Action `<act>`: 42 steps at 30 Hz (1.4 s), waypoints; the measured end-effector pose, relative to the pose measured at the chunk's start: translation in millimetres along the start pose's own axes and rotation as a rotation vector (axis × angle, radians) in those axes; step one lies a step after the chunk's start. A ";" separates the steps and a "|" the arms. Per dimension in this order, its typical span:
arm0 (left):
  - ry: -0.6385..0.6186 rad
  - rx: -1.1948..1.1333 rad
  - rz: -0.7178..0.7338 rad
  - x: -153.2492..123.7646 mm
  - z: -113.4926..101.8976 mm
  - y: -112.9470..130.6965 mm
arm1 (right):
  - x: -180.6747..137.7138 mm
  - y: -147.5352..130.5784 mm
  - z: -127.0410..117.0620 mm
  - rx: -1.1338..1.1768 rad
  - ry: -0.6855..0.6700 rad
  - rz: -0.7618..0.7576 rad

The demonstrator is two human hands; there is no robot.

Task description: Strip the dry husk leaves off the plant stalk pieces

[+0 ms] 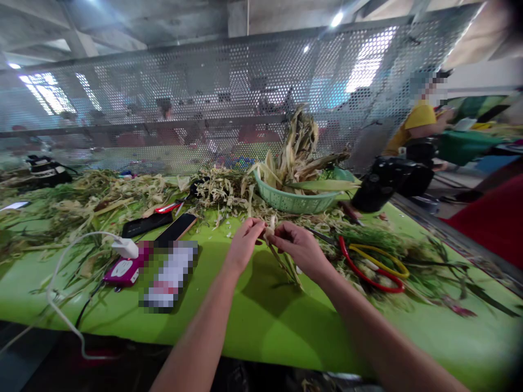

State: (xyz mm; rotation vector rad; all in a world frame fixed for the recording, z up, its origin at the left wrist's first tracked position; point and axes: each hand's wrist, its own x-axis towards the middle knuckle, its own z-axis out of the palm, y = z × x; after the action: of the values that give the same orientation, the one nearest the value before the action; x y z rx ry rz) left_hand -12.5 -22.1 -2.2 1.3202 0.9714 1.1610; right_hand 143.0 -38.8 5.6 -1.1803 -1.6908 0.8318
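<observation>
Over the green table (261, 326), my left hand (246, 239) and my right hand (295, 242) meet with bent fingers. Between their fingertips they pinch a pale dried corn husk (270, 231). Thin greenish stalks (288, 268) hang from below it toward the table. The fingers partly cover the held piece, and its exact shape is too small to tell. To the right of my right hand lie scissors (345, 247) with one red and one yellow handle loop. Behind my hands stands a light green plastic basket (286, 201) with long dried corn husks (300, 141) in it.
On the left lie a dark phone (175, 230), a black case (147, 223), a purple power strip (126, 269) with a white charger (126, 247), and red-handled pliers (168, 207). Plant scraps (118, 196) cover the back. A black camera (379, 182) stands right. A perforated metal screen (204, 98) rises behind.
</observation>
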 end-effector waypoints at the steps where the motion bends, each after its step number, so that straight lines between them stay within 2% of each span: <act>1: -0.015 0.052 0.008 -0.1 -1.1 0.2 | -0.3 0.4 -0.5 -0.037 -0.002 -0.014; 4: -0.050 0.134 0.031 -0.6 -3.1 0.2 | -0.4 2.2 -1.7 -0.064 0.047 -0.028; 8: -0.076 -0.035 0.022 -0.2 -1.1 -2.0 | 0.9 3.6 -0.7 0.085 0.135 0.035; 12: 0.050 -0.235 -0.021 2.2 3.9 -6.0 | 1.9 5.0 3.2 0.194 0.128 0.085; 16: 0.065 -0.338 -0.033 2.5 8.2 -6.8 | 0.8 7.4 7.4 -0.026 0.094 0.009; 21: 0.050 -0.267 -0.033 -2.4 10.8 -4.2 | -1.2 5.6 8.3 -0.243 0.177 -0.061; 33: 0.069 -0.275 -0.059 -2.0 12.9 -4.9 | -2.0 14.0 7.7 -0.289 0.290 -0.144; 39: 0.043 -0.335 -0.095 -2.0 9.7 -4.9 | -0.9 4.8 3.4 -0.403 0.191 -0.226; 42: -0.038 -0.326 -0.098 -1.6 6.7 -4.0 | -0.5 3.1 2.1 -0.417 0.128 -0.225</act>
State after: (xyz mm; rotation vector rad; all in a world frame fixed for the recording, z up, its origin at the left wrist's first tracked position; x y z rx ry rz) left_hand -6.0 -24.6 -6.0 1.0191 0.7717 1.1586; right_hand 142.3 -38.4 1.9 -1.2533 -1.9000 0.2640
